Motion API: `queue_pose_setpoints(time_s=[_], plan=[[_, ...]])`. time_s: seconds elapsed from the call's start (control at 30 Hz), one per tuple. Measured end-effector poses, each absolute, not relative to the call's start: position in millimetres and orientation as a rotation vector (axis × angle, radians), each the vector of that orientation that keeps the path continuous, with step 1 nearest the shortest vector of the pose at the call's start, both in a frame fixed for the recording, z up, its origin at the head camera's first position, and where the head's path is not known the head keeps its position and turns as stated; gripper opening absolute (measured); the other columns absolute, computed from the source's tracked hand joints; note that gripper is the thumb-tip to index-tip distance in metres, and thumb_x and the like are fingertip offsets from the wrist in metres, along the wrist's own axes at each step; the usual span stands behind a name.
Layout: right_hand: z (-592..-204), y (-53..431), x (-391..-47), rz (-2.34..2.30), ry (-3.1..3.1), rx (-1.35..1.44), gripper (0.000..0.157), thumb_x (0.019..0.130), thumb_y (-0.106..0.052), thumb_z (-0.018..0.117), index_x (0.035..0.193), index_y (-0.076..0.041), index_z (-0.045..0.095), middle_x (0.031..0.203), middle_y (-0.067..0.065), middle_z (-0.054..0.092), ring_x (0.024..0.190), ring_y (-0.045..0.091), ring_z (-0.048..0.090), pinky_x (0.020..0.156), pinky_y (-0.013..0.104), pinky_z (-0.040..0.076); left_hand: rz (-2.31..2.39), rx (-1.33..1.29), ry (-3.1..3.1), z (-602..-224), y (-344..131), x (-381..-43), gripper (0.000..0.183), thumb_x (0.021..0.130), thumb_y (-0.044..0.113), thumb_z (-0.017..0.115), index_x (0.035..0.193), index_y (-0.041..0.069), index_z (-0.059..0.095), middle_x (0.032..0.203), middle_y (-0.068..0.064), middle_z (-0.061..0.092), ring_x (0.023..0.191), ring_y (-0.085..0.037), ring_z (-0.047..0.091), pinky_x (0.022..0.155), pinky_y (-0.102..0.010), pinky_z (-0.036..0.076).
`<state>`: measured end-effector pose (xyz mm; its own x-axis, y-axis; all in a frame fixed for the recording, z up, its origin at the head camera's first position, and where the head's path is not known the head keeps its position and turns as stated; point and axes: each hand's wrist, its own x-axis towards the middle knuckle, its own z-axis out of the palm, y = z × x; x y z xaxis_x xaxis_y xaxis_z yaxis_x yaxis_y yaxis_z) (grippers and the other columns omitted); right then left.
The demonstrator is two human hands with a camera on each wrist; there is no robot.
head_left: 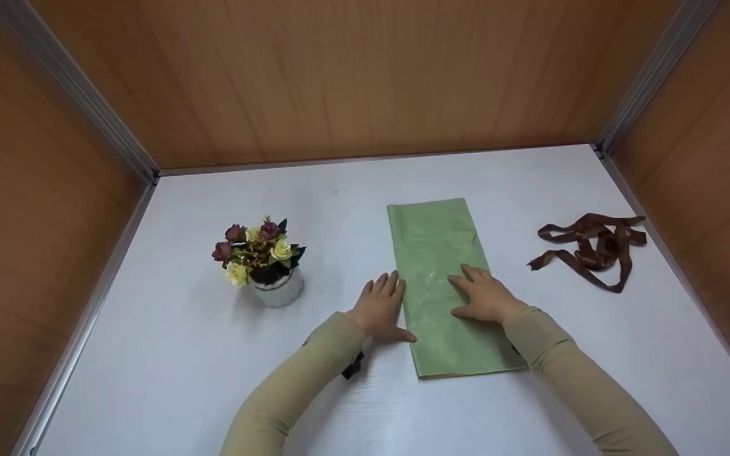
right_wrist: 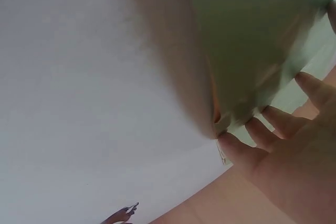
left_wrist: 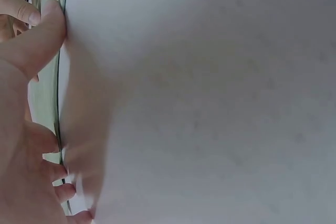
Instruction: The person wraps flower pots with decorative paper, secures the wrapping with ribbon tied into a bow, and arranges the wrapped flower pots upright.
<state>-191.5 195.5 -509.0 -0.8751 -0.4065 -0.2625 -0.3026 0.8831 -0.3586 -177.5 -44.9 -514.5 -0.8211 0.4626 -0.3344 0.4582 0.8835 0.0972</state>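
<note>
On the white table (head_left: 181,367), folded green sheet (head_left: 428,297): we saw it lying flat, long sides running away from the person, layers visible at its near edge.
Left hand (head_left: 381,310): we had fingers straight, lined up along the sheet's left long edge, thumb stuck out sideways, its tip at that same edge nearer the person.
Right hand (head_left: 484,296): we had fingers spread on top of the sheet, toward its right side, fingertips touching the surface.
Tan sleeves (head_left: 324,354): we saw both reach in from the sheet's near side; small black piece (head_left: 353,366) under the left one, left of the sheet, couldn't make out what.
Brown ribbon (head_left: 604,244): we found it right of the sheet, well apart, in loose tangled loops.
White pot (head_left: 279,290): we logged it left of the sheet, well apart, dark red and yellow flowers (head_left: 254,253) in it.
Wood panels (head_left: 365,76): we noted them beyond the sheet and on both sides.
</note>
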Motion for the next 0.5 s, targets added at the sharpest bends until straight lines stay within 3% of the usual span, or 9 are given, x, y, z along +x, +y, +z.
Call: queue_pose_setpoints(time_s=[0.5], plan=[[-508.9, 210.5, -188.3, -0.455, 2.738, -0.533, 0.068, 0.084, -0.035, 0.069, 0.141, -0.007, 0.044, 0.149, 0.027, 0.026, 0.135, 0.047, 0.026, 0.104, 0.060, 0.031, 0.019, 0.731, 2.735, -517.9, -32.9, -173.3, 0.112, 0.073, 0.075, 0.057, 0.151, 0.004, 0.018, 0.158, -0.014, 0.014, 0.144, -0.034, 0.017, 0.114, -0.049, 0.021]])
